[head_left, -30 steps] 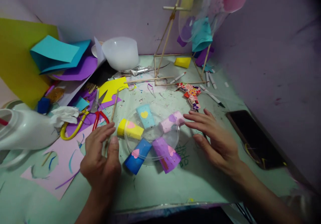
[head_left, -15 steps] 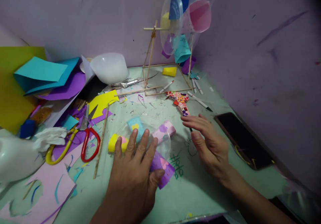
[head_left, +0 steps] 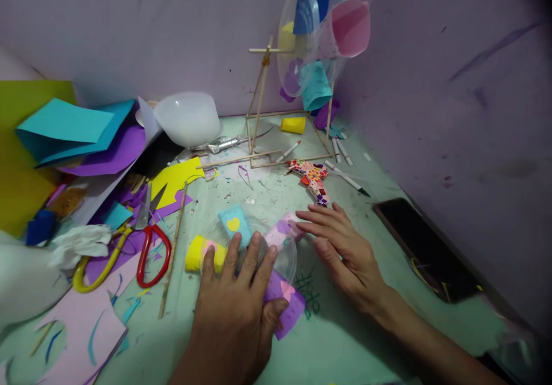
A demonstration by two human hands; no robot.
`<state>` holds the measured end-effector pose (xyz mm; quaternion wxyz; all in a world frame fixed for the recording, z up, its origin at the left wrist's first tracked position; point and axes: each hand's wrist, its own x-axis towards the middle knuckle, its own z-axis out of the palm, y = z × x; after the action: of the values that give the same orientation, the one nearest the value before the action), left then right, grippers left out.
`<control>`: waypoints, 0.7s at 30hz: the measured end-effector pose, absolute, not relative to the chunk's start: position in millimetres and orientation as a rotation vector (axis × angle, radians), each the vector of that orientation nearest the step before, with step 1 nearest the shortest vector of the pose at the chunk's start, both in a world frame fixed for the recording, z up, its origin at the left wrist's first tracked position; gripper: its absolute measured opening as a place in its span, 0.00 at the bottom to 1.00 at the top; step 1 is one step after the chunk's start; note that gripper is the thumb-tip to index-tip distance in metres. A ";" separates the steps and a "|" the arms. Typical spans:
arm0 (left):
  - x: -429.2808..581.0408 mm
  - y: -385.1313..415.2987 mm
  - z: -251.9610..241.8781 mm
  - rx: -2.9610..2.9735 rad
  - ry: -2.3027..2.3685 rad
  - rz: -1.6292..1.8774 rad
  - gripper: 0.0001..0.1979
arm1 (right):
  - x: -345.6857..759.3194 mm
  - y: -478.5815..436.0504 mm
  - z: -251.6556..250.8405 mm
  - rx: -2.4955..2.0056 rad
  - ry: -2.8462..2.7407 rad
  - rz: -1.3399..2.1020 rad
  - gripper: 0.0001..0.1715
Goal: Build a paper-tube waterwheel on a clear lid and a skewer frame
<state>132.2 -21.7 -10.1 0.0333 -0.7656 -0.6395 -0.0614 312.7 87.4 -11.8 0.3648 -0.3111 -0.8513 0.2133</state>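
My left hand lies with fingers spread over a clear round plastic lid on the table. Around the lid sit paper tubes: a yellow tube, a blue tube with a yellow heart, a pink tube and a purple tube with a pink heart. The left thumb rests over the purple tube. My right hand is open, its fingertips close to the pink tube's end; whether they touch it I cannot tell. Beyond it lies a flower-patterned glue gun.
A stick frame at the back bears clear discs and coloured paper cups. Scissors, a thin stick and paper scraps lie left. A phone lies right, near markers. Walls stand behind and right.
My right hand has moved left, from over the table to near the pink tube. My left hand stays spread on the lid. The view has shifted slightly.
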 end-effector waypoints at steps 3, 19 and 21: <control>131.5 -22.1 -12.2 -2.364 -1.937 -0.180 0.26 | 306.6 82.6 -0.5 -0.655 -2.339 0.496 0.19; 108.7 -31.3 -6.4 -2.245 -1.997 -0.559 0.17 | 282.3 66.0 8.1 -0.524 -2.729 0.444 0.19; 95.0 -34.6 -0.4 -2.323 -2.025 -0.428 0.18 | 280.9 63.2 8.0 -0.546 -2.720 0.415 0.18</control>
<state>95.0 -34.6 -0.4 0.0149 -0.7466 -0.6508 -0.1374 280.9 63.2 8.0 0.1675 -0.1918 -0.9560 0.1458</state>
